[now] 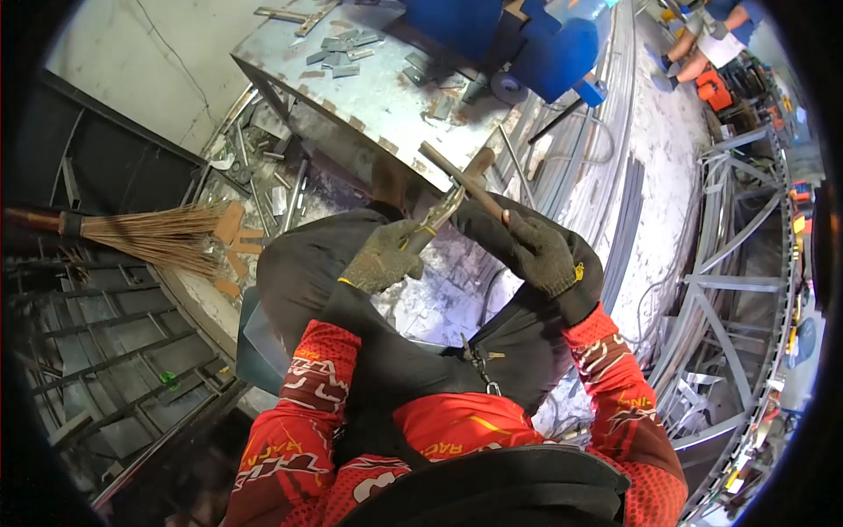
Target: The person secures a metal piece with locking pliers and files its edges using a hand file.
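Note:
My left hand [384, 256], in a grey knit glove, is closed round the handles of a plier-like metal tool [439, 211]. The tool's jaws point up and to the right, towards the worktable. My right hand [543, 255], gloved the same way, grips the lower end of a narrow brownish bar [452, 169]. That bar slants up to the left and crosses the tool's tip; whether the jaws clamp it I cannot tell. Both hands are above my spread knees, in front of the table's near edge.
A metal worktable [386, 123] with several small metal pieces [338, 53] stands ahead. Long metal bars [597, 132] lie on the floor to the right, near welded frames [738, 281]. A stick broom [149, 230] is at left. Another person [702, 44] sits far right.

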A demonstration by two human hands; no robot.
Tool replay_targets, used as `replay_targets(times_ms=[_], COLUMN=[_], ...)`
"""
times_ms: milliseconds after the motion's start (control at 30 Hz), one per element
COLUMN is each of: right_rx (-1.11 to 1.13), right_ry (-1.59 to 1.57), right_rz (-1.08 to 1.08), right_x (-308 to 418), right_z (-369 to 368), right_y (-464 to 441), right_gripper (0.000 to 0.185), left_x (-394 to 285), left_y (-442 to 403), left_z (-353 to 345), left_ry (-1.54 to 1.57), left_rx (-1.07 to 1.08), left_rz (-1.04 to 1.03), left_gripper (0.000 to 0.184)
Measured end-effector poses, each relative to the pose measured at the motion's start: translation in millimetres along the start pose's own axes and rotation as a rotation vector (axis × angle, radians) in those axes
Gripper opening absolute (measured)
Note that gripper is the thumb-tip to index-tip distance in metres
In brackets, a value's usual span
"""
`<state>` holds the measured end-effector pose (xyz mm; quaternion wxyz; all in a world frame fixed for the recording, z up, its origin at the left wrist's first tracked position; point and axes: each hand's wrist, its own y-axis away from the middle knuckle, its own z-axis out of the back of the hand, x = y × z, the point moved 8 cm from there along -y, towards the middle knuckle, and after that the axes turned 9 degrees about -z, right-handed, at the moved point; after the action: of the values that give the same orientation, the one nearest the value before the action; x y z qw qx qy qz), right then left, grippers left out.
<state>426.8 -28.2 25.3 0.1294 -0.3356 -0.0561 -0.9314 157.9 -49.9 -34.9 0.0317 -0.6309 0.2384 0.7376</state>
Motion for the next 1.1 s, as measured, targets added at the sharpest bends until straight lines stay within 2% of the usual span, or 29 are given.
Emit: replay_targets(times_ms=[133, 200, 333, 467, 567, 667, 767, 867, 967, 1033, 1100], right_rx=[0.036, 0.079, 0.132, 0.173, 0.129, 0.121, 0.127, 0.104, 0.014, 0.042, 0.046], right_ry=[0.078, 0.05, -0.039, 0.057, 0.172, 0.063, 0.101, 0.143, 0.056, 0.065, 0.058], right_rz=[-0.017, -0.037, 0.048, 0.034, 0.194, 0.119, 0.085, 0.022, 0.085, 0.076, 0.054], right_x=[27.9, 38.5, 35.2, 11.5, 13.9, 14.8, 36.4, 27.8, 5.6, 10.7, 24.3], right_z=[-1.0, -10.7, 1.1, 24.6, 20.0, -4.9, -3.9, -0.2, 15.2, 17.2, 16.2], right_y=[-39.6, -56.9, -64.4, -43.8, -55.1, -75.7, -79.4, -56.7, -21.2, -22.5, -27.8], right_gripper=[0.048, 0.046, 0.043, 0.045, 0.044, 0.045, 0.044, 0.044, 0.045, 0.044, 0.043], left_x=[-4.6, -11.9, 2.5, 2.6, -5.5, -3.4, -6.9, -16.4, -18.9, -12.6, -9.2], left_y=[0.7, 2.6, -1.8, -1.5, 0.0, -4.3, -4.9, 0.3, 2.2, 2.0, -2.5], left_z=[-2.6, -1.6, 1.2, 0.3, -1.8, -2.1, -1.0, 1.4, 0.5, -2.6, -0.7], left_ry=[0.045, -0.028, -0.081, -0.021, -0.073, -0.137, -0.141, -0.116, -0.071, -0.027, -0.082], left_rx=[-0.02, -0.001, 0.031, 0.02, 0.007, -0.016, -0.021, -0.021, -0.003, 0.012, -0.053], left_rz=[0.025, 0.022, 0.042, 0.031, -0.002, -0.028, -0.021, -0.032, -0.034, -0.013, -0.109], left_gripper=[0.065, 0.078, 0.079, 0.078, 0.075, 0.075, 0.079, 0.079, 0.077, 0.079, 0.079])
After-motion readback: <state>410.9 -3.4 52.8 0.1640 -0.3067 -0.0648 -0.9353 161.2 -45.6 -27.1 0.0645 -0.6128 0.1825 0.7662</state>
